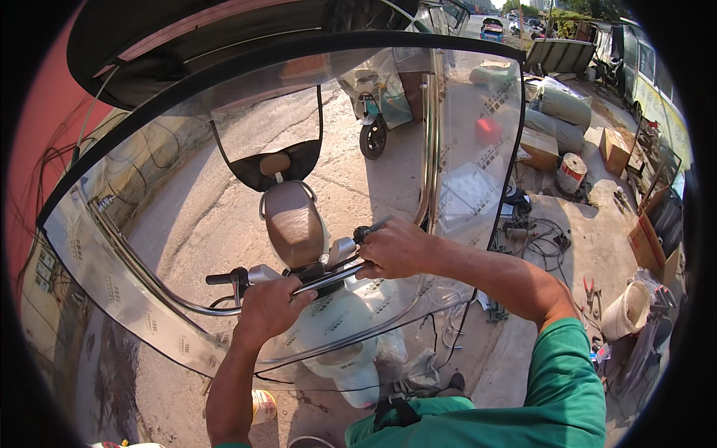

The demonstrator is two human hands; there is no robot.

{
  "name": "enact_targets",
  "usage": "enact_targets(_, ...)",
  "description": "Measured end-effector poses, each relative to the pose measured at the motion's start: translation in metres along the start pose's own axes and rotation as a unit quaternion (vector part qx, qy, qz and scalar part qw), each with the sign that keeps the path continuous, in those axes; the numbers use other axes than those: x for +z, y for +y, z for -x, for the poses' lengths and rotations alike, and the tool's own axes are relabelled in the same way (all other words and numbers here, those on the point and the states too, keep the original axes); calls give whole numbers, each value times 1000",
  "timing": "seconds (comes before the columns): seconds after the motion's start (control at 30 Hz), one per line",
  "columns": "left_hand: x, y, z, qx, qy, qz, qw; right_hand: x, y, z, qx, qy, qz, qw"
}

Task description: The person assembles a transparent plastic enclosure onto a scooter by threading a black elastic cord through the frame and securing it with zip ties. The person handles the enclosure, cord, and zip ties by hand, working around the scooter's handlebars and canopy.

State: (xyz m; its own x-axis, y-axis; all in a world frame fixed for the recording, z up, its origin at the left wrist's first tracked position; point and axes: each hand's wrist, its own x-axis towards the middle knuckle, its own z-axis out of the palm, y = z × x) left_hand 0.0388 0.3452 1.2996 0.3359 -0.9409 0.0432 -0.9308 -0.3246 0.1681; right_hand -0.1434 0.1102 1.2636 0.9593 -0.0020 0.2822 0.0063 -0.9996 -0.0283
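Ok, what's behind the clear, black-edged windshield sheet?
A brown scooter seat and, farther back, another vehicle's black wheel show through. The left hand and right hand hide whatever lies directly behind them.

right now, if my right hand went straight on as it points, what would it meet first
Probably the smooth silver handlebar cover just left of your right hand, though depth is unclear and it might pass above.
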Motion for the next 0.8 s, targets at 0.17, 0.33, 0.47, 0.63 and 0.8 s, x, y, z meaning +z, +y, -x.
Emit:
enact_targets(0.17, 0, -3, 6, -6, -25, -9, 1000, 13, 2, 2, -35, 57, -10, 998)
enact_targets(0.33, 0, -4, 6, 14, 3, -23, 1000, 2, -6, 2, 9, 35, 0, 999)
enact_targets(0.47, 6, 2, 4, 26, 31, -22, 999, -7, -15, 10, 52, 24, 13, 998)
enact_targets(0.63, 14, 29, -7, 47, 95, 59, 993, -16, -30, 47, 167, 37, -227, 959)
enact_targets(0.8, 46, 106, -26, 207, 233, 140, 940, 16, -19, 95, 269, -25, -655, 705)
